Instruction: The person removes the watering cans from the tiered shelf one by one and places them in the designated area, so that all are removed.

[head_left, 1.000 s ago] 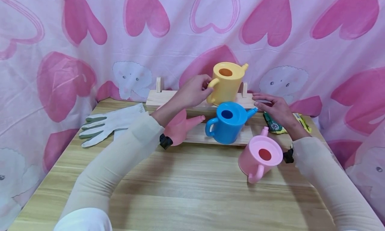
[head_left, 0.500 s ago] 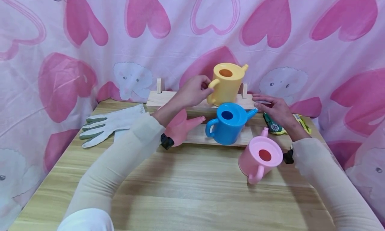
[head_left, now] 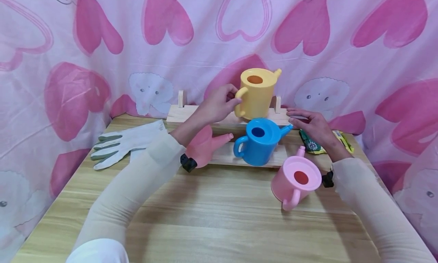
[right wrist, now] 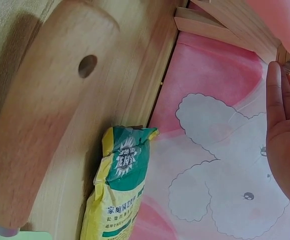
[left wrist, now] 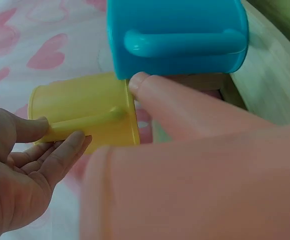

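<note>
My left hand [head_left: 219,104] pinches the handle of a yellow watering can [head_left: 257,97] between thumb and fingers. The can is upright at the upper board of a wooden two-tier shelf [head_left: 176,114], spout to the right; its base is partly hidden. Below it a blue watering can [head_left: 261,149] stands on the lower board. A salmon-pink watering can [head_left: 202,147] beside it is partly covered by my left forearm. My right hand [head_left: 313,126], fingers extended, touches the upper board's right end, near the blue spout. On the table stands a light pink watering can [head_left: 295,179].
White-and-green work gloves [head_left: 126,141] lie on the table's left. Behind my right wrist lies a green-and-yellow packet [right wrist: 122,185]. The right wrist view also shows a wooden tool handle [right wrist: 45,115] close by. A pink heart-print curtain [head_left: 167,65] hangs behind the shelf.
The yellow watering can has risen slightly and shifted a little left with my left hand. My right hand stays at the shelf's end.
</note>
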The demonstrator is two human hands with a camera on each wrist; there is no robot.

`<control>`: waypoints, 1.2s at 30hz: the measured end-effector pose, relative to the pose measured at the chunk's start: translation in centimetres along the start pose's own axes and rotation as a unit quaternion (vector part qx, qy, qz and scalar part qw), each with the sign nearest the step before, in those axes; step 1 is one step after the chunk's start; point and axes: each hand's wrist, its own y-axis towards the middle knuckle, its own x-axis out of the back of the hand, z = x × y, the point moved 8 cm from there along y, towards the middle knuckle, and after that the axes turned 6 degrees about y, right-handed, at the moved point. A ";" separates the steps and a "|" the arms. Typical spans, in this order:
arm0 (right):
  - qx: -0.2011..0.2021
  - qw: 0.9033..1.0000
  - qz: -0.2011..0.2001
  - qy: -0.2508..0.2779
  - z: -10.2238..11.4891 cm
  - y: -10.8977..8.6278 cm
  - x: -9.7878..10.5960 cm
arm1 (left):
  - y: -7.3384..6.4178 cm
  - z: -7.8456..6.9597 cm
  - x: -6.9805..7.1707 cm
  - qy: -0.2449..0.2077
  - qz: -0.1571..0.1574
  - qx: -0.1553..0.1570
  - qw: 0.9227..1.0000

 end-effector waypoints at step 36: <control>0.003 1.000 -0.007 0.008 -0.1 -0.1 0.0 | -9.9 -2.3 4.6 -0.042 -0.009 -0.070 0.997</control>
